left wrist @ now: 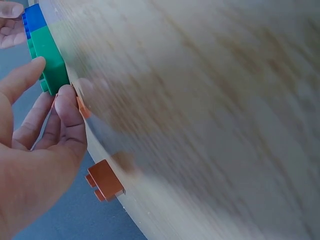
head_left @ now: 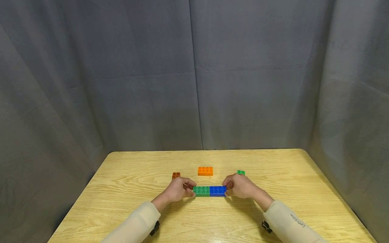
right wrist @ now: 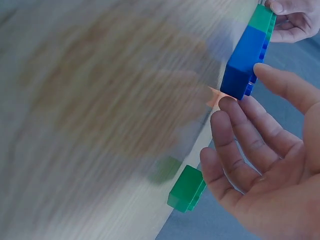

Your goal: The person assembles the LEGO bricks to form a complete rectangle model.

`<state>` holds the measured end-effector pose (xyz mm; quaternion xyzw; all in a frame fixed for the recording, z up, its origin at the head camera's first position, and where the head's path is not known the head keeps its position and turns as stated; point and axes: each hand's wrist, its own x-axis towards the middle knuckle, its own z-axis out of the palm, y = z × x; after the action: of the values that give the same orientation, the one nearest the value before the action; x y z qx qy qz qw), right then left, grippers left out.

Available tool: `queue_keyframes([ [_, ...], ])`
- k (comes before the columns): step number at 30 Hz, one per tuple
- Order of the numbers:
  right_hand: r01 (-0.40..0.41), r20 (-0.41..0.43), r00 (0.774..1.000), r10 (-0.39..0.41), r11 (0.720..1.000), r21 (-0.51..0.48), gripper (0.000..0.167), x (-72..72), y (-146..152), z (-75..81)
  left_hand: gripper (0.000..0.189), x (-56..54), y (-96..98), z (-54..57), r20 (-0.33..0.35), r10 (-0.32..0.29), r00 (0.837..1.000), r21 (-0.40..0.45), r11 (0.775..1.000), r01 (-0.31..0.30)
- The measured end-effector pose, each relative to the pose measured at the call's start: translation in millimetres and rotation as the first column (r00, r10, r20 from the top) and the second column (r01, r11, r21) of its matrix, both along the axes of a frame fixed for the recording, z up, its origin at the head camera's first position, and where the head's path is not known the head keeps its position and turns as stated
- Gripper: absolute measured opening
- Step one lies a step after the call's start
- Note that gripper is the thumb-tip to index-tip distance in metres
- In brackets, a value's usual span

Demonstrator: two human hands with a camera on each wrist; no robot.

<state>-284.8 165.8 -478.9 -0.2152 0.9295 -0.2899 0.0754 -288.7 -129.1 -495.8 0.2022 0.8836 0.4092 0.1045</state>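
A green brick [head_left: 201, 191] and a blue brick [head_left: 217, 191] lie end to end in one straight row on the table, studs up, their short sides meeting. My left hand [head_left: 180, 189] pinches the outer end of the green brick, thumb at the near corner and index finger at the far one. At the opposite end, my right hand [head_left: 240, 186] holds the blue brick the same way. In the left wrist view the thumb meets the studded edge of the green brick [left wrist: 49, 57]. The right wrist view has the thumb against the blue brick [right wrist: 243, 62], other fingers loosely bent.
Beyond the row sits an orange brick [head_left: 205, 171]. A smaller brown-orange brick [head_left: 176, 175] is partly hidden behind my left hand, and a small green brick [head_left: 241, 172] behind my right. Grey curtains [head_left: 152, 101] surround the wooden table [head_left: 136, 168] at the back and sides.
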Motion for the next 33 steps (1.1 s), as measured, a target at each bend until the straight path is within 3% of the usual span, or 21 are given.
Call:
queue_keyframes([
  [7, -0.007, 0.005, 1.000, 0.008, 0.999, -0.042, 0.029, -6.0, 1, 4.4, 0.031, 1.6, 2.2, 1.3, 0.012, -0.002, 1.000, 0.006, 1.000, 0.002],
  [21, 0.098, 0.021, 0.995, -0.097, 0.991, -0.091, 0.028, -15.9, -11, 7.5, 0.030, 1.2, 4.1, -1.8, 0.008, 0.000, 1.000, 0.016, 1.000, 0.000],
  [33, 0.131, -0.007, 0.991, -0.134, 0.979, -0.157, 0.027, -29.2, -19, 3.9, 0.029, 1.2, 4.7, -2.4, 0.027, 0.007, 1.000, 0.013, 1.000, -0.007],
])
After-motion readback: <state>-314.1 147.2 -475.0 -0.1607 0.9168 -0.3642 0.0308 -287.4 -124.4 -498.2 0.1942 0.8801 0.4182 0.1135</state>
